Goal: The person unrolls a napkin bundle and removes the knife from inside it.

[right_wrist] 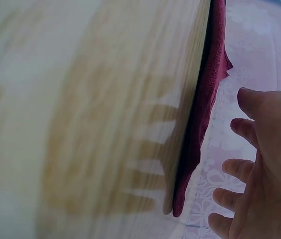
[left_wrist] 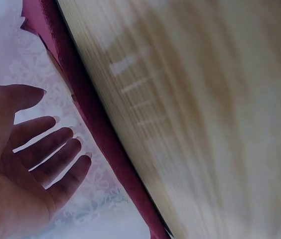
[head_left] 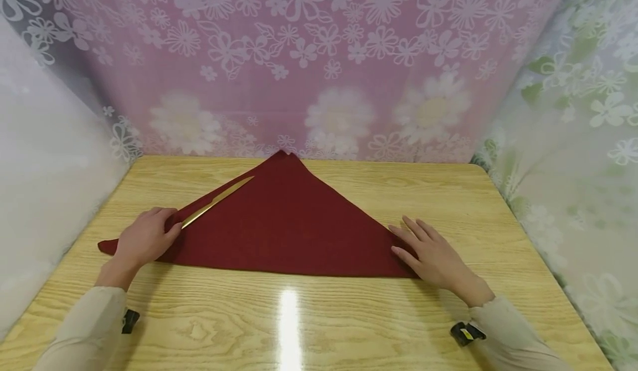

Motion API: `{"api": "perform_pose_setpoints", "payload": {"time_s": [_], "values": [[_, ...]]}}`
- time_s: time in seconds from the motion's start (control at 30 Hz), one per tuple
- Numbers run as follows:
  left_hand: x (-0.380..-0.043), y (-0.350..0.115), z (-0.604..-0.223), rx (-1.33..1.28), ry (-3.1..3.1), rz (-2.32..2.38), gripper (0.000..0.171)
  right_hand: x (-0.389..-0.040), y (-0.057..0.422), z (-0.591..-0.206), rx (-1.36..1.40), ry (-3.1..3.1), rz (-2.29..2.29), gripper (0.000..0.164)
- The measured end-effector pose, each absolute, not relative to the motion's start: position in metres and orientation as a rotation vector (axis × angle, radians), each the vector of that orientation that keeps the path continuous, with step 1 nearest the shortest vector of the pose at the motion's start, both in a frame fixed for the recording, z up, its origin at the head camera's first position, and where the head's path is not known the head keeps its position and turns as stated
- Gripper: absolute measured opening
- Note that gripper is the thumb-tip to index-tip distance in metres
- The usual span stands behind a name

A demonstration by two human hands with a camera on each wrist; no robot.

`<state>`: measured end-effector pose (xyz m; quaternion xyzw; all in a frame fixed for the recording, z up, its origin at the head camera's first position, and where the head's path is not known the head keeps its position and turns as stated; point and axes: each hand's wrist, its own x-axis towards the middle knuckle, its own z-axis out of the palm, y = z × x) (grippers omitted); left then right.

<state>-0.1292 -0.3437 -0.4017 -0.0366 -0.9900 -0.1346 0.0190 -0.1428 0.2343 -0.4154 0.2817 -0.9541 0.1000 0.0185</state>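
Observation:
A dark red cloth napkin (head_left: 289, 221) lies folded in a triangle, its peak toward the back and its long edge toward me. On its left slope rests a gold table knife (head_left: 217, 200), blade tip pointing to the back right. Over the left corner of the napkin is my left hand (head_left: 145, 235), beside the knife's near end, which it partly hides. The left wrist view has that hand's fingers (left_wrist: 56, 159) loosely bent, apart from the cloth and holding nothing. My right hand (head_left: 435, 254) hovers at the right corner with fingers spread; in the right wrist view it grips nothing.
A light wood-grain table (head_left: 209, 315) carries the napkin. A pink flowered curtain (head_left: 259, 99) hangs right behind its back edge, with pale flowered curtains along both sides. Black wrist devices (head_left: 467, 333) sit below both sleeves.

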Motion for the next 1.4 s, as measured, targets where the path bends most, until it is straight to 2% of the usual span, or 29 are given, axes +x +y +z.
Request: {"api": "perform_pose_setpoints", "payload": {"time_s": [0.53,0.83,1.4], "values": [[-0.146,-0.327,-0.405,-0.1,-3.11,-0.462,0.039,-0.139,0.237,-0.417,0.921,-2.97,0.272,0.051],[-0.154,-0.329,-0.403,-0.105,-3.154,-0.426,0.025,-0.132,0.25,-0.417,0.948,-3.025,0.303,0.051],[-0.181,-0.331,-0.392,-0.181,-3.32,-0.455,0.022,-0.134,0.261,-0.421,1.019,-3.101,0.406,0.053]]}}
